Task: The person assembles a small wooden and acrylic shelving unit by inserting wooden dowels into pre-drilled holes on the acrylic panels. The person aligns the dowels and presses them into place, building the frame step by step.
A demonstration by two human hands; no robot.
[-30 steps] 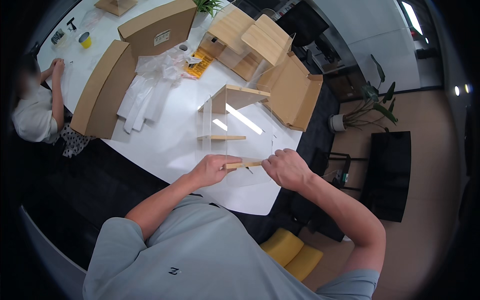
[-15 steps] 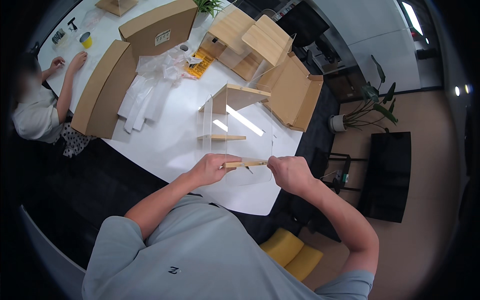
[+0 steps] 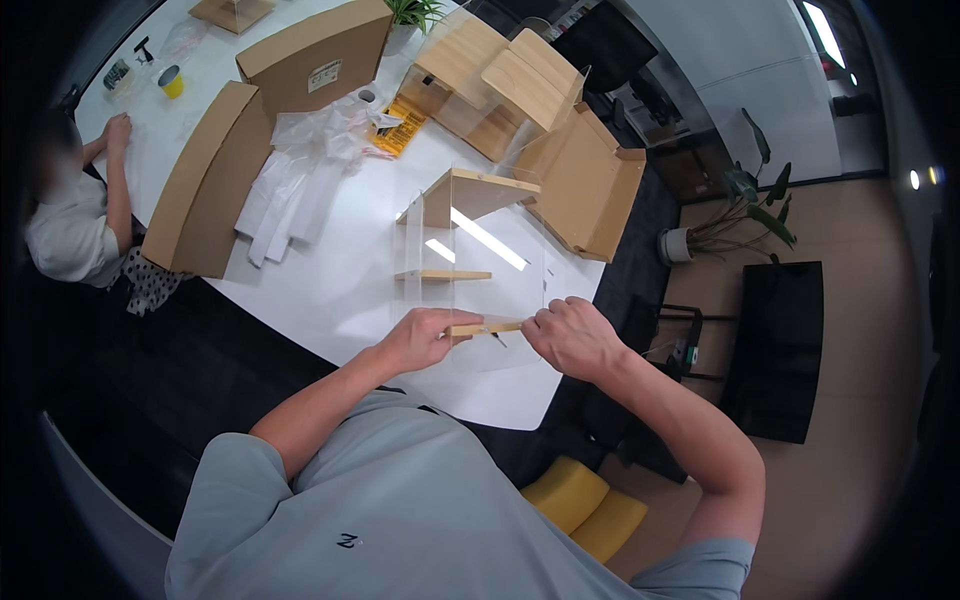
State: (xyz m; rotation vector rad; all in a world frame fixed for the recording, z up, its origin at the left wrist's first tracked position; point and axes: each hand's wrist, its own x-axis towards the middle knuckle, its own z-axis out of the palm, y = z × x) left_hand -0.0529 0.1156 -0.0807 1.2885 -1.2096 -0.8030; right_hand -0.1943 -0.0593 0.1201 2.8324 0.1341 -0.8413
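Observation:
A small shelf unit with clear acrylic sides and light wooden boards [image 3: 470,190] lies on the white table [image 3: 330,290]. My left hand [image 3: 425,338] grips the nearest wooden board [image 3: 490,327] at its left end. At the right end of that board my right hand [image 3: 570,335] is closed, fingers pinched against it; what it holds there is too small to tell. A middle wooden board [image 3: 445,274] sits between the clear panels just beyond my hands.
Open cardboard boxes [image 3: 215,180] [image 3: 585,190] and a wooden and acrylic unit [image 3: 500,75] lie farther back, with white plastic bags [image 3: 295,180] and a yellow leaflet [image 3: 400,128]. Another person [image 3: 75,220] sits at the table's left. A yellow stool [image 3: 585,505] stands below.
My right hand has shifted slightly along the board's right end. The person at the left has moved an arm across the table.

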